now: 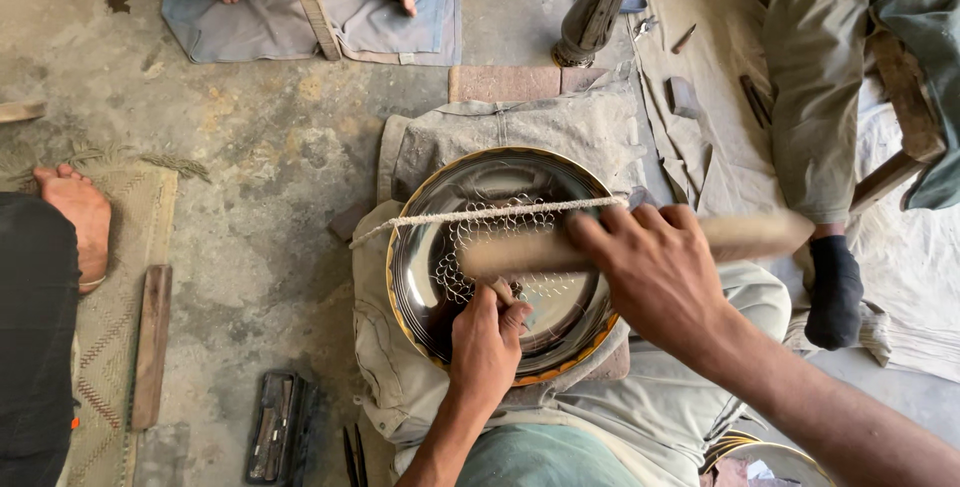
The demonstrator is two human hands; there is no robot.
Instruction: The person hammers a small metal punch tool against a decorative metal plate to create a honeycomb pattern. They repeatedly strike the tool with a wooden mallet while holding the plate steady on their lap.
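A round metal dish (470,187) with a brass-coloured rim lies on grey cloth (520,122) over the person's lap. Its polished bowl holds nothing loose; a scale-like engraved pattern (500,222) covers part of its middle, just beyond the fingers of both hands.

The left hand (487,342) is closed around a thin chisel-like tool (503,292), whose upper end shows just above the curled fingers; whether the tip touches the dish is hidden.

The right hand (655,272) grips a wooden stick (640,245), fingers wrapped fully round it. The stick lies crosswise over the dish, blurred (its exact height above the tool cannot be told), one end above the left fingers, the other past the right knuckles.

A pale cord (480,214) stretches across the dish just beyond the right fingertips.

Elsewhere on the floor: a dark tool case (275,427) left of the left wrist, and other people's bare feet (80,212) well apart
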